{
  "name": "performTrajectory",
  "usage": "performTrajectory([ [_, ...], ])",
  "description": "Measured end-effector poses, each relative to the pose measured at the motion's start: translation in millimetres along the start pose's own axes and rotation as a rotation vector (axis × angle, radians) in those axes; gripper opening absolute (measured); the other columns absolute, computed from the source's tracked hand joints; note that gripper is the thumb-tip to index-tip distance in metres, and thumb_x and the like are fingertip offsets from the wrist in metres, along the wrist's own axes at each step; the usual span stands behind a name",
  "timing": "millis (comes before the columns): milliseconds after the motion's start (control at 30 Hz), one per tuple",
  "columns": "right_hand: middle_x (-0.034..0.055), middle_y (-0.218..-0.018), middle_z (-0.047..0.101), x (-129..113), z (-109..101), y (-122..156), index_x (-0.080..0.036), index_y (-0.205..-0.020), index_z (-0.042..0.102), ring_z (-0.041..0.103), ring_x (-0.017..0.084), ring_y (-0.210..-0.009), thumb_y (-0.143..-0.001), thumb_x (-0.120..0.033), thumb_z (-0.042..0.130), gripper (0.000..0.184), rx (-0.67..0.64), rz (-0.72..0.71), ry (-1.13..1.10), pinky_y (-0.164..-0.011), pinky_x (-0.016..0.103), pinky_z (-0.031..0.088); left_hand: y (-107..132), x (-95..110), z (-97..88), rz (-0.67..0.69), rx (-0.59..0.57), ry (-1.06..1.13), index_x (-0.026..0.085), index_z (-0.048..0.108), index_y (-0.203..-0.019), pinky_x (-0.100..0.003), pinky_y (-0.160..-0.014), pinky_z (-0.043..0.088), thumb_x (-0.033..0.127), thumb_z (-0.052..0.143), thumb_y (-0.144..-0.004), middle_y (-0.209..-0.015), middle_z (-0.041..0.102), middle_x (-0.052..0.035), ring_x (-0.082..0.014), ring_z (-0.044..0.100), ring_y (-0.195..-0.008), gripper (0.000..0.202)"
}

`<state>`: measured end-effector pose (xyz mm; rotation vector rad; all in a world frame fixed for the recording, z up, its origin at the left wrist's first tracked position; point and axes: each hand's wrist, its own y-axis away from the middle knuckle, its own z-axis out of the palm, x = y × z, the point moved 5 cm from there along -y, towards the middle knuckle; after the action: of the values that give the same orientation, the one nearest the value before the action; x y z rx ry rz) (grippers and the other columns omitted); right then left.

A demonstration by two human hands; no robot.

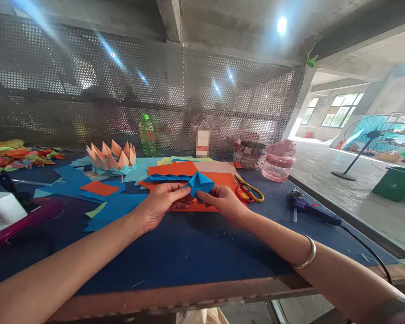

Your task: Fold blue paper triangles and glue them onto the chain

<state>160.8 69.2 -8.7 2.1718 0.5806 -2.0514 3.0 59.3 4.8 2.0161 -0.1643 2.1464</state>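
A piece of folded blue paper (201, 182), with creases meeting near its middle, is held up between both hands. My left hand (167, 198) pinches its left corner between thumb and fingers. On the other side, my right hand (222, 200) grips the lower right part, its thumb lying over the front. Beneath and behind the hands lie orange paper sheets (172, 168). A row of folded blue paper pieces (165, 177) rests on them, just beyond my left hand. Scissors (249, 189) with red and yellow handles lie right of my right hand.
Blue sheets (116, 209) and a peach folded-paper crown (111, 157) are at left, near a heap of coloured paper (23, 155). A green bottle (146, 135), a round container (249, 154) and a pink jug (278, 162) stand behind. A glue gun (313, 210) with cable lies right.
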Motion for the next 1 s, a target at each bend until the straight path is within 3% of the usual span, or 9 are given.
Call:
performTrajectory([
  [367, -0.0001, -0.072, 0.066, -5.2, 1.5, 1.7, -0.017, -0.075, 0.067, 0.056, 0.012, -0.065, -0.073, -0.049, 0.071, 0.032, -0.01, -0.042, 0.034, -0.063, 0.025, 0.043, 1.7, 1.8, 4.7, 0.033, -0.073, -0.018, 0.018, 0.075, -0.081, -0.024, -0.068, 0.051, 0.037, 0.088, -0.058, -0.078, 0.071, -0.0016, -0.0144, 0.063, -0.073, 0.033],
  [533, 0.0002, -0.074, 0.065, -8.1, 3.7, 3.0, -0.017, -0.078, 0.066, 0.055, 0.012, -0.069, -0.074, -0.047, 0.069, 0.031, -0.028, -0.065, 0.06, -0.064, 0.026, 0.042, -2.2, -2.6, -1.1, 0.006, -0.019, -0.012, 0.016, 0.073, -0.075, -0.023, -0.067, 0.05, 0.036, 0.087, -0.059, -0.072, 0.068, -0.0012, -0.0127, 0.062, -0.068, 0.03],
  [700, 0.0001, -0.077, 0.062, -8.7, -1.6, 2.1, -0.016, -0.083, 0.064, 0.052, 0.012, -0.07, -0.078, -0.049, 0.064, 0.033, 0.043, -0.057, 0.085, -0.066, 0.027, 0.042, -1.8, -1.7, -2.9, -0.024, 0.02, -0.044, 0.015, 0.073, -0.081, -0.026, -0.068, 0.052, 0.036, 0.087, -0.057, -0.071, 0.069, -0.0015, -0.0134, 0.063, -0.066, 0.035],
  [867, -0.0031, -0.072, 0.057, -6.8, -11.5, -3.0, -0.017, -0.101, 0.058, 0.052, 0.012, -0.068, -0.073, -0.044, 0.069, 0.04, 0.125, -0.087, 0.011, -0.063, 0.026, 0.043, -0.3, -0.7, -1.6, -0.017, 0.009, -0.063, 0.015, 0.072, -0.084, -0.028, -0.071, 0.055, 0.037, 0.084, -0.06, -0.075, 0.073, -0.0042, -0.0171, 0.067, -0.074, 0.035],
  [1000, -0.0036, -0.071, 0.058, -5.2, -12.1, -4.0, -0.017, -0.112, 0.053, 0.054, 0.013, -0.069, -0.072, -0.035, 0.07, 0.047, 0.112, -0.107, 0.043, -0.064, 0.027, 0.043, -0.7, 0.1, -1.3, -0.01, 0.008, -0.029, 0.016, 0.069, -0.08, -0.031, -0.071, 0.058, 0.037, 0.083, -0.061, -0.071, 0.07, -0.0011, -0.0165, 0.066, -0.07, 0.032],
])
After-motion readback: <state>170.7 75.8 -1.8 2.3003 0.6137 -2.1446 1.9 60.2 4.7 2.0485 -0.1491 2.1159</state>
